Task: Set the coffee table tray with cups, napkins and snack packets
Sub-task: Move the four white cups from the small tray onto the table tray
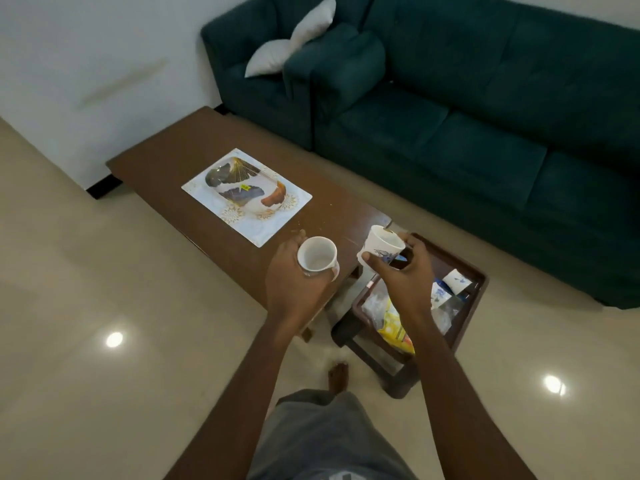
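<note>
1. Left hand (294, 282) grips a white cup (317, 255) above the worktop (162, 161), near the patterned tray (292, 202).
2. Right hand (405, 275) grips a blue-printed cup (379, 244) nearby.
3. Both cups look light, rigid and breakable; they are best held round the body.

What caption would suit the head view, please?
Left hand holds a white cup, right hand a printed cup, near the patterned tray.

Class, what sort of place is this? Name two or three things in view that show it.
Probably a home living room: a dark green sofa with a white cushion, a low wooden coffee table in front of it, and a glossy tiled floor.
</note>
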